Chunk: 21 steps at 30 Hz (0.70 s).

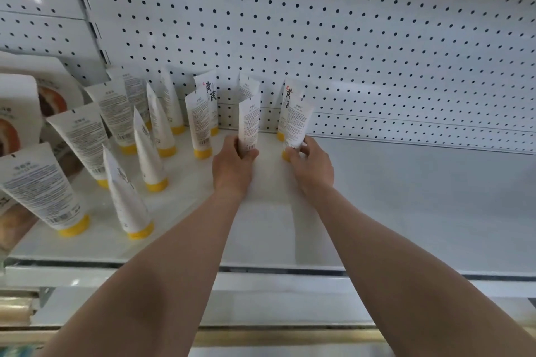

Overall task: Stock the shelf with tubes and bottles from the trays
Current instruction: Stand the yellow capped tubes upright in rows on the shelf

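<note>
- The left hand (233, 166) has its fingers curled around the bottom of a white tube (249, 127). The tube stands up on the white shelf (406, 197), and its cap is hidden by the hand.
- The right hand (311, 166) pinches the bottom of another white tube (297, 124) with its fingers and thumb. A bit of this tube's yellow cap (285, 156) shows under the fingers, down at the shelf.
- The two held tubes stand near each other, with a gap between them.
- Just behind each held tube stands one more tube, close to the pegboard back wall (348, 38).
- To the left stand many more white tubes with yellow caps (150, 151), all cap down, in rows.
- At the far left edge are white packs with an orange and brown picture (17, 113).
- The right part of the shelf is bare white.
</note>
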Each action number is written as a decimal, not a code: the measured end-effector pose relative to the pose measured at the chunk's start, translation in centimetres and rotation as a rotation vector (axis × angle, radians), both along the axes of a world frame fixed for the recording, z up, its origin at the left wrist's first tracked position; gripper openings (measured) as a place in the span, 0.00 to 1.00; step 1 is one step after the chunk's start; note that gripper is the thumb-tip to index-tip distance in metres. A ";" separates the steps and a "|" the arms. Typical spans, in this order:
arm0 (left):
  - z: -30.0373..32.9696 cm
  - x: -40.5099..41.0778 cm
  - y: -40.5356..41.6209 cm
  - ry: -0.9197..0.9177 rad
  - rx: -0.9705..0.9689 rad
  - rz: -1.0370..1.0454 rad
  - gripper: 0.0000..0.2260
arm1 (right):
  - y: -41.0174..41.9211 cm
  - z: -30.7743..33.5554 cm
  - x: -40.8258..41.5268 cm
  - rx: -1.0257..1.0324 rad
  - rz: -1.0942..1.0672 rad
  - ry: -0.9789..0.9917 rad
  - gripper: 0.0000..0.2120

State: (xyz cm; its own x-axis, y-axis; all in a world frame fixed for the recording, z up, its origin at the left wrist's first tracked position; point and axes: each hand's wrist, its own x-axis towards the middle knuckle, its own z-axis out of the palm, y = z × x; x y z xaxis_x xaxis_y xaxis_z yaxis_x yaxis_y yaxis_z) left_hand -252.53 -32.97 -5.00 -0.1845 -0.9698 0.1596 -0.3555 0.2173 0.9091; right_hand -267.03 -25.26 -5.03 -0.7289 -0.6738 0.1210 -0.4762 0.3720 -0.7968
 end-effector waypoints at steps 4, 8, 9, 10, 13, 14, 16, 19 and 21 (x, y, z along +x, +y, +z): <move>0.1 0.0 0.1 -0.001 -0.001 -0.002 0.14 | 0.1 0.0 0.2 -0.006 -0.005 -0.008 0.19; 0.0 0.0 0.1 -0.014 -0.004 0.001 0.15 | 0.2 0.0 0.3 -0.016 -0.002 -0.011 0.22; 0.0 0.0 0.1 -0.015 -0.005 0.000 0.16 | 0.2 0.0 0.3 -0.018 -0.001 -0.013 0.22; 0.1 0.0 0.2 -0.019 -0.006 -0.001 0.16 | 0.2 0.0 0.3 -0.019 0.000 -0.016 0.22; 0.0 0.0 0.2 -0.023 -0.006 -0.001 0.16 | 0.3 0.0 0.3 -0.023 0.004 -0.038 0.23; 0.0 0.0 0.2 -0.025 -0.007 0.000 0.16 | 0.3 0.0 0.3 -0.026 0.005 -0.040 0.23; 0.1 -0.1 0.2 -0.028 -0.006 0.003 0.16 | 0.5 0.1 0.3 -0.030 0.011 -0.042 0.23; 0.0 -0.2 0.2 -0.043 -0.013 0.000 0.17 | 0.5 0.1 0.1 -0.034 0.025 -0.060 0.22; 0.0 -0.2 0.3 -0.049 -0.002 -0.006 0.19 | 0.7 0.3 0.0 -0.025 0.030 -0.081 0.23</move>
State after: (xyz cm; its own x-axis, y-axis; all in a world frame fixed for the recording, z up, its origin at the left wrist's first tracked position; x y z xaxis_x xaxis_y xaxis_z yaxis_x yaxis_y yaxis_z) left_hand -252.69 -32.70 -5.04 -0.1981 -0.9682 0.1526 -0.3983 0.2218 0.8901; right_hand -267.02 -24.56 -4.68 -0.7164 -0.6932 0.0791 -0.4202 0.3382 -0.8421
